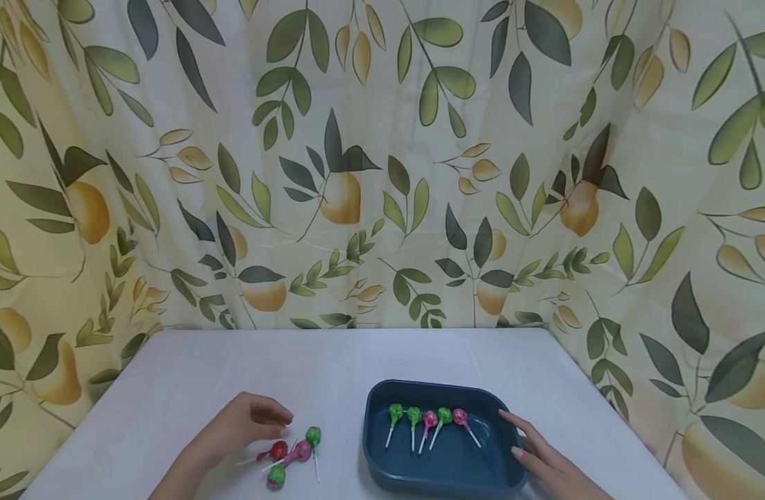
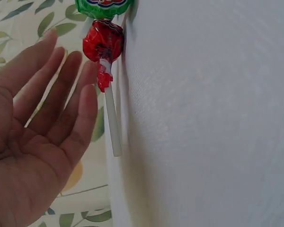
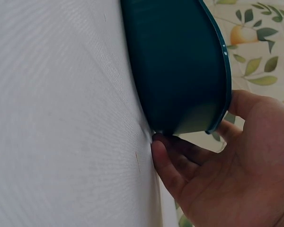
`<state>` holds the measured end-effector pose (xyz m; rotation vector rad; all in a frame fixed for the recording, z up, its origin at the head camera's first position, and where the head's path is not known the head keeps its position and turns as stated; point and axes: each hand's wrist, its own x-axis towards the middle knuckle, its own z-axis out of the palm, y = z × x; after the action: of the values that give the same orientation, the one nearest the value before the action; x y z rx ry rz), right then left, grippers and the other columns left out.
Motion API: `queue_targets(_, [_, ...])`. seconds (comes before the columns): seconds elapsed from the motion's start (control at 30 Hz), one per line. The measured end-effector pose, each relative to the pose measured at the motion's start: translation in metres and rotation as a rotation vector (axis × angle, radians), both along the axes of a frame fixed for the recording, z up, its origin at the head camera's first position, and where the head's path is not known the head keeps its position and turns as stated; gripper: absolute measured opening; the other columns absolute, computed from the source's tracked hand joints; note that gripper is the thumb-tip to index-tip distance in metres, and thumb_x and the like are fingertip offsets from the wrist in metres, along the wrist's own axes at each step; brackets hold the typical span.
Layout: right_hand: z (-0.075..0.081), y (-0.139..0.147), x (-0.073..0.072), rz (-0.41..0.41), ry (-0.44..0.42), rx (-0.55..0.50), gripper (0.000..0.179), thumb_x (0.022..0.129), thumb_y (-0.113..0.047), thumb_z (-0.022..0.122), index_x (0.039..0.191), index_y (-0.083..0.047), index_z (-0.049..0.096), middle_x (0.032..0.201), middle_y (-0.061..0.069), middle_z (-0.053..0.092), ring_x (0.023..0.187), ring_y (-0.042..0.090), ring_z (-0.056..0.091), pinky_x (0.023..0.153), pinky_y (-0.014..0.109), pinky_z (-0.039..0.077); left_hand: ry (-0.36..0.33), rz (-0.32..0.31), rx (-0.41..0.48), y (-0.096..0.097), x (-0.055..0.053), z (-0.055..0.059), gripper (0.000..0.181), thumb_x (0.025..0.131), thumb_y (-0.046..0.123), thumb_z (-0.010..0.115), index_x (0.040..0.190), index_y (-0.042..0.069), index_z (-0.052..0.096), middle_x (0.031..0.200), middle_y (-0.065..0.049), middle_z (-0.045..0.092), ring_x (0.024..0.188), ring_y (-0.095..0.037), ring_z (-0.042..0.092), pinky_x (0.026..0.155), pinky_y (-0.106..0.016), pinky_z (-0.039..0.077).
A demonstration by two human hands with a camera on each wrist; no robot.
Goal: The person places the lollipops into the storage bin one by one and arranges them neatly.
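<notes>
My left hand (image 1: 248,423) hovers just above several wrapped lollipops on the table, its fingers loosely bent and holding nothing. Closest to it is a red lollipop (image 1: 279,451), with a pink lollipop (image 1: 302,451) and a green lollipop (image 1: 313,435) beside it. In the left wrist view, the red lollipop (image 2: 104,42) appears near the relaxed fingertips, its white stick pointing down. My right hand (image 1: 545,455) rests against the right end of a dark blue tray (image 1: 445,479). In the right wrist view, its fingers (image 3: 168,163) touch the tray's outer wall (image 3: 180,71) low down and at the rim.
Inside the tray, green lollipops (image 1: 396,412) and pink lollipops (image 1: 430,419) lie in a row with sticks toward me. Another green lollipop (image 1: 275,476) is nearest me in the left group. A white cloth covers the table (image 1: 357,354); a leaf-patterned curtain (image 1: 382,243) hangs behind it.
</notes>
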<state>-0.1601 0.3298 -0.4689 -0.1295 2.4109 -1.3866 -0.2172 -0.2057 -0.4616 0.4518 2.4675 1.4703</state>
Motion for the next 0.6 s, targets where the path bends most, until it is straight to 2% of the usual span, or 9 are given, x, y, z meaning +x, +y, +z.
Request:
queue_targets(0.23, [-0.0003,-0.0003,0.0008,-0.001,-0.001,-0.003,0.068,0.111,-0.039,0.045,0.164,-0.008,0.014,0.165,0.034,0.005,0.143,0.066,0.013,0.103,0.078,0.027,-0.048,-0.067,0.049,-0.0059,-0.001,-0.0065,0.022,0.086,0.003,0.083,0.107,0.002,0.078,0.101,-0.009,0.075,0.092,-0.023,0.07,0.081,-0.031,0.057])
queue_targets(0.6, [-0.0002,-0.0019,0.0012,-0.004,0.009,0.014,0.068,0.111,-0.04,0.045,0.164,-0.008,0.015,0.165,0.034,0.005,0.142,0.066,0.014,0.103,0.078,0.029,-0.088,-0.074,0.036,-0.0094,-0.0006,-0.0093,0.021,0.085,-0.001,0.082,0.106,0.003,0.079,0.101,-0.009,0.076,0.092,-0.023,0.068,0.08,-0.034,0.058])
